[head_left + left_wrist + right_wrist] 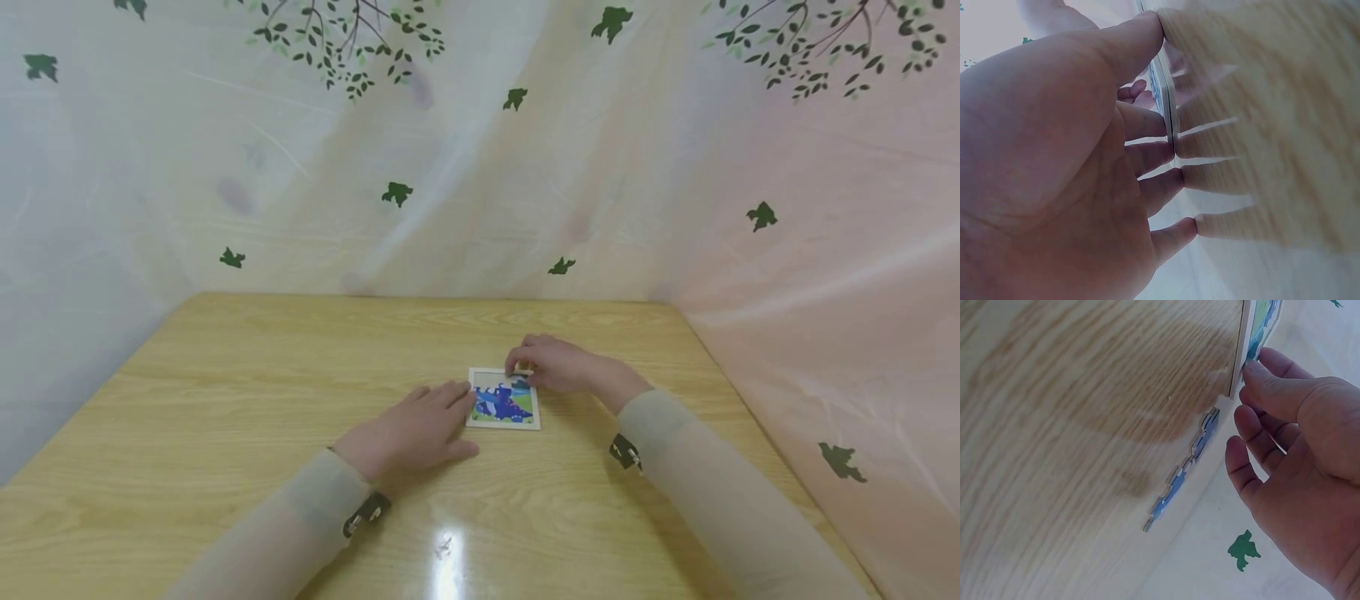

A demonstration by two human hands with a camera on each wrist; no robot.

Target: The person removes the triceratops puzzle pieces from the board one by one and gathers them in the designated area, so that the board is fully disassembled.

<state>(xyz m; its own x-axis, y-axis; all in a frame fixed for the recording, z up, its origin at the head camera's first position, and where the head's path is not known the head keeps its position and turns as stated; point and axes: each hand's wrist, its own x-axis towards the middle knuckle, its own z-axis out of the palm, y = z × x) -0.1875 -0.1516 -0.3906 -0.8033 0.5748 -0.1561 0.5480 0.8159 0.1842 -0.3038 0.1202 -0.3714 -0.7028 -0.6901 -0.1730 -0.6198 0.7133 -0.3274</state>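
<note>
A small jigsaw puzzle (501,408) with a blue and purple dinosaur picture lies in a white frame (504,428) on the table. Bare backing shows along its upper part. My left hand (420,427) lies with fingers extended at the frame's left side; in the left wrist view its fingertips (1166,150) meet the frame edge and tabletop. At the upper right corner, my right hand (557,363) pinches a puzzle piece (520,382) between thumb and forefinger, right over the picture. Its other fingers (1254,434) are bent, and they partly hide the piece.
Loose blue puzzle pieces (1205,432) lie on the wooden table (300,358) beyond the frame, seen in the right wrist view. A pale curtain (465,167) printed with leaves hangs behind the table and along its sides.
</note>
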